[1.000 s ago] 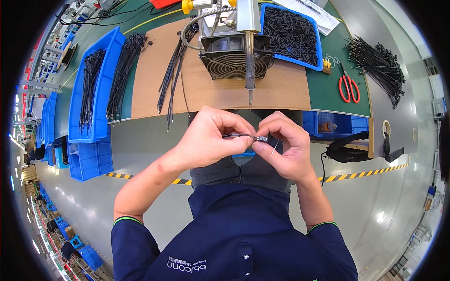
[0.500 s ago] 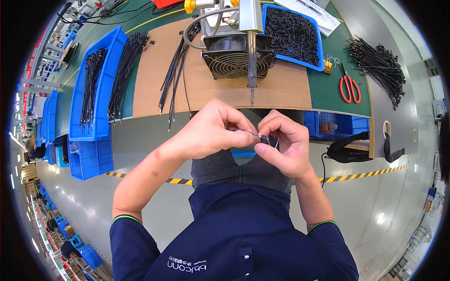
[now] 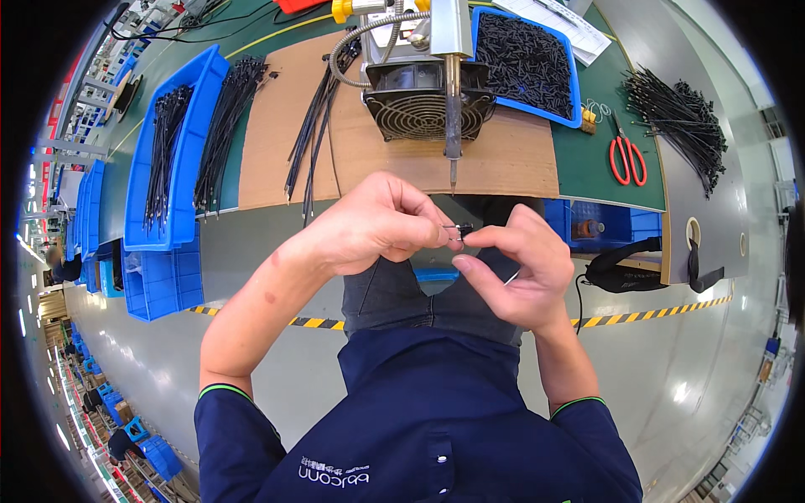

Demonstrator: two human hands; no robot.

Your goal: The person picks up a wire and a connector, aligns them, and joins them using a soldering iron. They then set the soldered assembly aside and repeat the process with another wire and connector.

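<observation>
My left hand (image 3: 377,226) is closed in a pinch near the bench's front edge, holding a thin wire that ends in a small black connector (image 3: 464,229). The connector sticks out past its fingertips, with fine wire ends beside it. My right hand (image 3: 527,272) has its index fingertip at the connector's right side. Its thumb hangs apart below, so that hand grips nothing. Just above both hands, a soldering iron (image 3: 453,142) points straight down on a stand, its tip close to the connector. Curled fingers hide the rest of the wire.
A fan (image 3: 411,113) stands behind the iron on a cardboard sheet (image 3: 511,159). Black cables (image 3: 312,126) lie left of it. Blue trays hold more cables (image 3: 168,151) and small black parts (image 3: 524,67). Red-handled scissors (image 3: 627,159) and a cable bundle (image 3: 675,126) lie right.
My right thumb has come away from the connector and the right hand has opened a little. The connector now sits slightly higher, held from the left hand.
</observation>
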